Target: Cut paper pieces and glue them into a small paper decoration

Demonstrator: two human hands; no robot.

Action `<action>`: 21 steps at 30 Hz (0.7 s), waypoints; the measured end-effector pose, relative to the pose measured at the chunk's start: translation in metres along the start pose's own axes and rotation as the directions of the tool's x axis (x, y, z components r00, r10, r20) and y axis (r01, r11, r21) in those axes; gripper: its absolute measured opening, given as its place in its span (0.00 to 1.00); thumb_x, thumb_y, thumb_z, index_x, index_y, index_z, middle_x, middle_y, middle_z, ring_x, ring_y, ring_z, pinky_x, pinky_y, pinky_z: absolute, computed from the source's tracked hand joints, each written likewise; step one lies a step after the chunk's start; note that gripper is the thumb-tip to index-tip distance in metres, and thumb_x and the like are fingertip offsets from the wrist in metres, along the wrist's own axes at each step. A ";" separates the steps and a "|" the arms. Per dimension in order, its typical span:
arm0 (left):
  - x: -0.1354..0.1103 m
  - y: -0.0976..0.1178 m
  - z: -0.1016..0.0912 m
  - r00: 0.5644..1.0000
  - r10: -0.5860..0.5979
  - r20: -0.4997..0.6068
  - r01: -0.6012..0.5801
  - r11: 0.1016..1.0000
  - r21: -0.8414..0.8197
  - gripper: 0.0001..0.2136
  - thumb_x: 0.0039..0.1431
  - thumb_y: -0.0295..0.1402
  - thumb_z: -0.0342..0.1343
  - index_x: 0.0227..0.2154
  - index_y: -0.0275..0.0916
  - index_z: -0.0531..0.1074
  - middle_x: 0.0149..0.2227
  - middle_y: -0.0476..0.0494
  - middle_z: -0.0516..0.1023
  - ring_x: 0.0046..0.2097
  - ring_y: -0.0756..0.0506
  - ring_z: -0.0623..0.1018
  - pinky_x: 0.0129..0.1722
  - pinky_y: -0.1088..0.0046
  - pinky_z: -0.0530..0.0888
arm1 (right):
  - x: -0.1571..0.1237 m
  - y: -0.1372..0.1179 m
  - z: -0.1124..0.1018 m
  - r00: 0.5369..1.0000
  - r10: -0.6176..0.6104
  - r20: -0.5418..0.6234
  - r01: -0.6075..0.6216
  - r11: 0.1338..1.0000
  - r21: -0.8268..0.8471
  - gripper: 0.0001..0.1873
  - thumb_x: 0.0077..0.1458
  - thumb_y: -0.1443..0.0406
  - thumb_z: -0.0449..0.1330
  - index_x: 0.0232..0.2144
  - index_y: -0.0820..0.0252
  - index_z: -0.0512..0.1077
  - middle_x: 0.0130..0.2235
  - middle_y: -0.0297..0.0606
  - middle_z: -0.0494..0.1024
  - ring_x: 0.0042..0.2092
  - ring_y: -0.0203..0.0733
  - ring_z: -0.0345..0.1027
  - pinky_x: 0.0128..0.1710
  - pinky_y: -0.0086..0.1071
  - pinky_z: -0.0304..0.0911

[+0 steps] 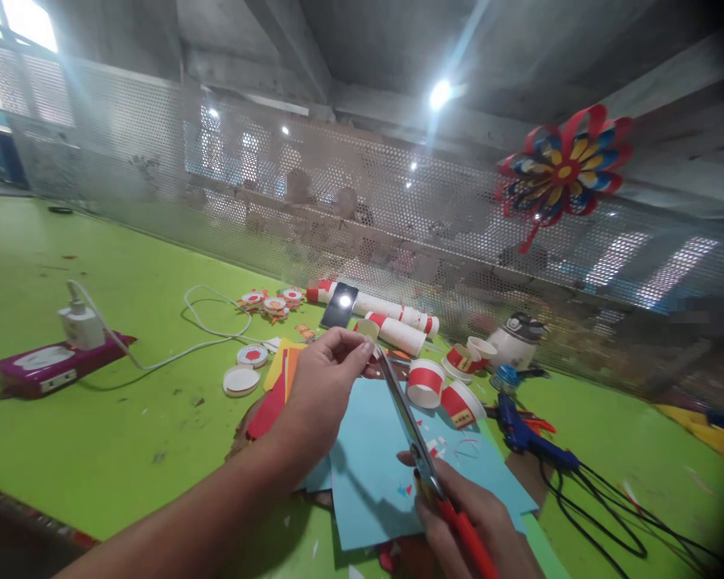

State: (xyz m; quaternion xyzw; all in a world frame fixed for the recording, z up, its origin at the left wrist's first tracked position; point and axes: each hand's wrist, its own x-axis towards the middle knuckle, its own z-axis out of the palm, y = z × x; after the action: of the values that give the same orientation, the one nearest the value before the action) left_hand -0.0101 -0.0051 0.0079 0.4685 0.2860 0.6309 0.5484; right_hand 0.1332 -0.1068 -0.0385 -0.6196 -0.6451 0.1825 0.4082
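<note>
My left hand [326,384] is raised over the green table [96,434], its fingers pinched together on something small at the tips that I cannot make out. My right hand [467,515] grips red-handled scissors [413,438], whose blades point up towards my left fingertips. Under both hands lies a light blue paper sheet [374,474] with small paper scraps on it. Red, orange and yellow paper sheets [277,378] lie beneath my left hand.
Red-and-white paper cups [425,382] stand and lie behind the blue sheet, with a stacked row [398,322] and a phone [339,305]. A blue glue gun [528,434] with black cables lies right. A charger on a purple box [60,358] sits left. A perforated screen holds a paper pinwheel [564,169].
</note>
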 end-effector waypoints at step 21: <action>-0.001 0.001 0.000 1.000 0.005 0.004 -0.005 1.000 -0.014 0.04 0.50 0.29 0.56 0.25 0.35 0.68 0.23 0.50 0.72 0.26 0.52 0.71 0.31 0.75 0.70 | 0.001 0.003 0.001 1.000 0.027 0.009 -0.027 0.999 0.028 0.18 0.54 0.57 0.51 0.40 0.61 0.72 0.22 0.36 0.77 0.20 0.37 0.73 0.16 0.20 0.64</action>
State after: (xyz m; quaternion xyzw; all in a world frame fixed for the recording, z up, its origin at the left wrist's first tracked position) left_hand -0.0107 -0.0063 0.0085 0.4666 0.2794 0.6334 0.5505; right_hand 0.1340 -0.1054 -0.0413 -0.6218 -0.6358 0.1998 0.4115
